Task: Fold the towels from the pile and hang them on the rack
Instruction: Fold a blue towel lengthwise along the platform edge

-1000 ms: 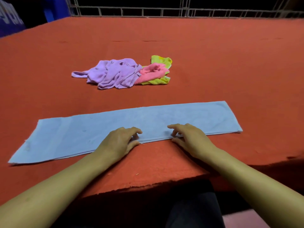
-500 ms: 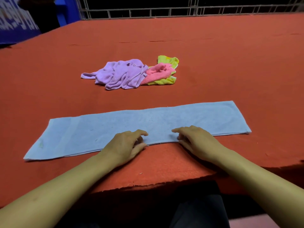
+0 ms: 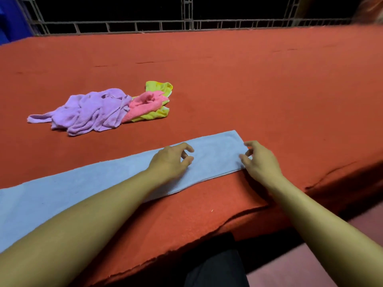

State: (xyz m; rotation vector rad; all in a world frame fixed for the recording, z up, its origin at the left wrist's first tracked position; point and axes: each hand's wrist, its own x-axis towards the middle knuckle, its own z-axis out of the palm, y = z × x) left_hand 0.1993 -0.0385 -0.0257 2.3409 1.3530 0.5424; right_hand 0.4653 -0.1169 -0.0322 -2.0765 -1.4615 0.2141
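Blue towel (image 3: pixel 211 160): folded into a long narrow strip, flat on red felt table (image 3: pixel 269 90), close along the near edge, running off the left of view. Left hand (image 3: pixel 170 160): over the strip's middle-right part, fingers loosely curled, nothing held; contact with the cloth not determinable. Right hand (image 3: pixel 260 160): at the towel's right end, thumb and fingertips curled at the short edge; whether pinching the cloth, cannot tell. Pile beyond the blue towel, well apart: crumpled purple towel (image 3: pixel 91 110), pink towel (image 3: pixel 145 104) touching its right side, yellow towel (image 3: pixel 158 88) under and behind the pink. Metal railing (image 3: pixel 186 25) past the table's far edge.
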